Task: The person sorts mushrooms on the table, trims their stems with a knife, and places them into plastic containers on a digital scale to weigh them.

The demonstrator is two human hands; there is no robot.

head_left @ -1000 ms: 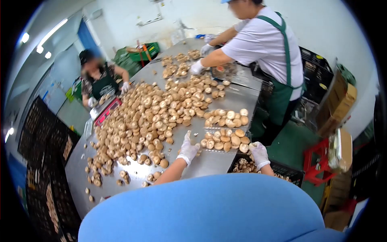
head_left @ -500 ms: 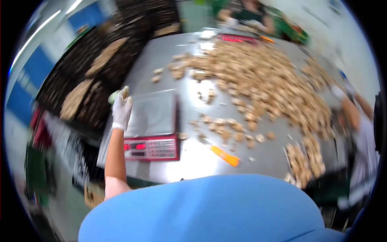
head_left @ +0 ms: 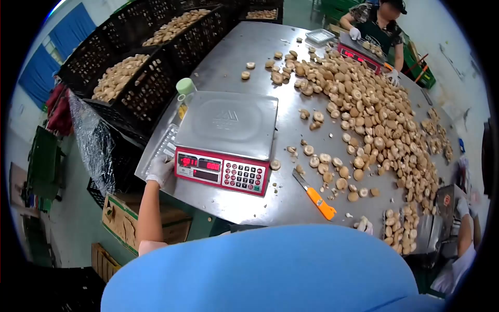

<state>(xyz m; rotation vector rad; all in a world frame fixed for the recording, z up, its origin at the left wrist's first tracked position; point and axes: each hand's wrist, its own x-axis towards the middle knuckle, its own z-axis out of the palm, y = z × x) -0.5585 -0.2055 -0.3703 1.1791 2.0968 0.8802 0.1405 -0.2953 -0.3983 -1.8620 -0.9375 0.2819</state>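
Observation:
My gloved left hand [head_left: 160, 170] is closed on the near end of a clear plastic tray [head_left: 165, 144], left of a scale [head_left: 226, 125] with a red front and lit digits. Only the gloved fingertips of my right hand [head_left: 364, 225] show above the blue clothing, beside a tray of mushrooms [head_left: 393, 229]; what they hold, if anything, is hidden. An orange-handled knife [head_left: 319, 203] lies between scale and tray. Loose mushrooms [head_left: 369, 119] form a large pile on the metal table [head_left: 234, 210].
Black crates [head_left: 150, 83] of mushrooms stand at the left, with a green-capped bottle [head_left: 185, 87] near the scale. A co-worker [head_left: 382, 31] is at a second scale [head_left: 358, 56] across the table. Another co-worker's arm [head_left: 465, 234] reaches in at right. A cardboard box [head_left: 125, 221] sits below left.
The view has swung left, bringing the scale and crates in. My left hand has gone from the mushroom side to the clear tray, lowering and closing there. My right hand has mostly dropped from sight.

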